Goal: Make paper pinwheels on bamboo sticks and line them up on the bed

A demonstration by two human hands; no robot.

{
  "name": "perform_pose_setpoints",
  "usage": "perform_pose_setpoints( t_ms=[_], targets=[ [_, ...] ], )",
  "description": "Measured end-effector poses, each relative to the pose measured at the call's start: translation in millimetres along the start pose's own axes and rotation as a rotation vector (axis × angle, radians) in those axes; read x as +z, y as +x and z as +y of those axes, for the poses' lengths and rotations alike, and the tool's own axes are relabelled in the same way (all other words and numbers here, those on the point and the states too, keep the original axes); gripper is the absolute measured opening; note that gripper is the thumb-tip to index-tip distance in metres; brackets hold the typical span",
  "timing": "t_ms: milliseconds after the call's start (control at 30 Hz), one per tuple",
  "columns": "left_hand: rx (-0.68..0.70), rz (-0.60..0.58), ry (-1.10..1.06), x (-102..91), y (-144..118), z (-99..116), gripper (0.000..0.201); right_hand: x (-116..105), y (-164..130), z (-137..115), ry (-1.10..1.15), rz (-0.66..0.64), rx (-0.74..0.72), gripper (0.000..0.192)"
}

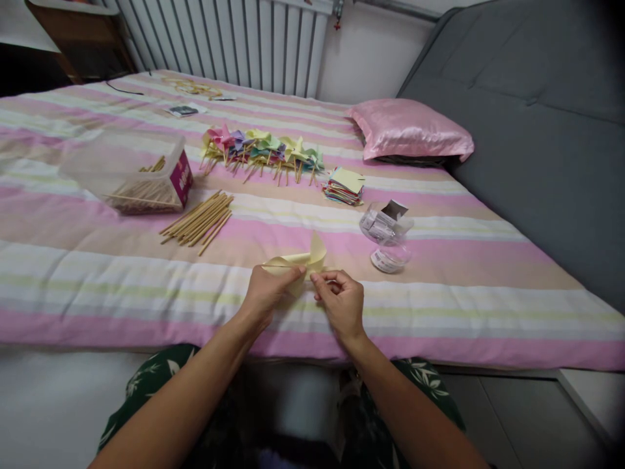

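Observation:
A pale yellow paper pinwheel [317,251] is held between my two hands, just above the striped bedspread near the bed's front edge. My left hand [271,290] pinches the paper at its middle, with the thumb on top. From the other side my right hand [339,296] brings thumb and forefinger together at the same spot; whatever small thing they may hold is too small to make out. One folded blade stands up behind the fingertips. A loose bunch of wooden sticks [200,220] lies ahead to the left.
Finished pinwheels [263,150] lie in a row farther back. A stack of coloured paper squares [344,185] is beside them. Two small clear containers [389,257] stand at right. A clear plastic box [151,192] holds more sticks. A pink pillow [413,129] rests near the grey headboard [527,130].

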State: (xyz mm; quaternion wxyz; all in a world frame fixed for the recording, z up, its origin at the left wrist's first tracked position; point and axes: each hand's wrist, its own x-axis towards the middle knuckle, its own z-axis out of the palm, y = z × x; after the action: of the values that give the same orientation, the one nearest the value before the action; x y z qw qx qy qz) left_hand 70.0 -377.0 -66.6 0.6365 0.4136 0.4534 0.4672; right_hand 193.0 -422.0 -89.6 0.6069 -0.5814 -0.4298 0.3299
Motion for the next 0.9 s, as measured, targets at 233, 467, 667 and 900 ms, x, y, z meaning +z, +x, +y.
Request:
perform_pose_setpoints(
  t_ms=[233, 467, 667, 900],
  targets=[
    [0.015, 0.003, 0.027, 1.0, -0.7, 0.4, 0.025, -0.6, 0.8, -0.5, -0.034, -0.004, -0.008, 0.025],
    [0.022, 0.012, 0.043, -0.1, 0.2, -2.4, 0.024, -1.7, 1.9, -1.4, -0.059, -0.027, -0.019, 0.025],
    [0.022, 0.011, 0.061, 0.6, 0.4, -1.4, 0.025, -2.8, 2.1, -0.4, -0.058, -0.043, -0.038, 0.023],
    [0.034, 0.087, -0.001, 1.5, -0.1, -2.9, 0.027, -0.4, -1.5, -2.0, -0.026, -0.026, -0.055, 0.023]
  ],
)
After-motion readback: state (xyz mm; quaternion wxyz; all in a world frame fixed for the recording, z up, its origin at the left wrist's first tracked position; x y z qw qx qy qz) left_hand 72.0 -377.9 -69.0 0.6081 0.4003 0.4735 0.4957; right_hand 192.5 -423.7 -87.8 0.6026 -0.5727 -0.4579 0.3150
